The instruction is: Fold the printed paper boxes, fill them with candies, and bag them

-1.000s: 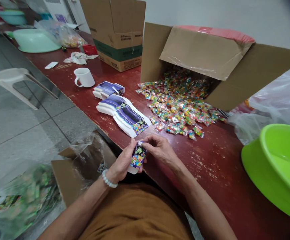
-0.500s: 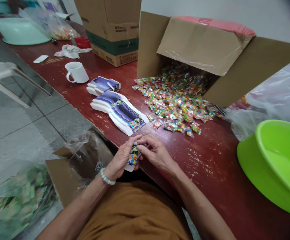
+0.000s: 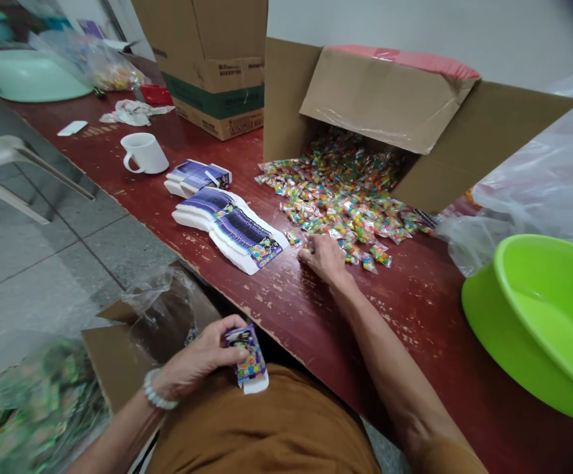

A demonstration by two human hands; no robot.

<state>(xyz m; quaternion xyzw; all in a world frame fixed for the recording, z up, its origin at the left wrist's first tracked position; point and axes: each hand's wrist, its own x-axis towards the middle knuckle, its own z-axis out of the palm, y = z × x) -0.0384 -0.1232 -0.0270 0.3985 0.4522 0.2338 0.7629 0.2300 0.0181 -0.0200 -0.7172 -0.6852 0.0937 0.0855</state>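
Observation:
My left hand [image 3: 217,349] is closed around a small purple printed carton [image 3: 247,359], held low over my lap. A white flap sticks out at the carton's lower end. Over the table, my right hand [image 3: 323,258] is at the near edge of a heap of small clear candy packets [image 3: 335,204], its fingers pinched down on a packet mostly hidden by them. The heap spills out of a cardboard box [image 3: 365,99] lying on its side. Left of my right hand lies a fanned row of flat purple cartons [image 3: 237,227], with a smaller stack [image 3: 197,176] behind it.
A white mug [image 3: 145,153] stands near the table's left edge. A green basin [image 3: 527,329] is at the right. Behind are a tall carton [image 3: 212,72] and a crumpled cloth [image 3: 133,112]. Below left, an open box [image 3: 113,355] sits beside a bag of green packets [image 3: 34,408].
My hands have parted. The left has lowered the carton toward my lap, leftward. The right has let go of the carton and moved forward to the candy packets.

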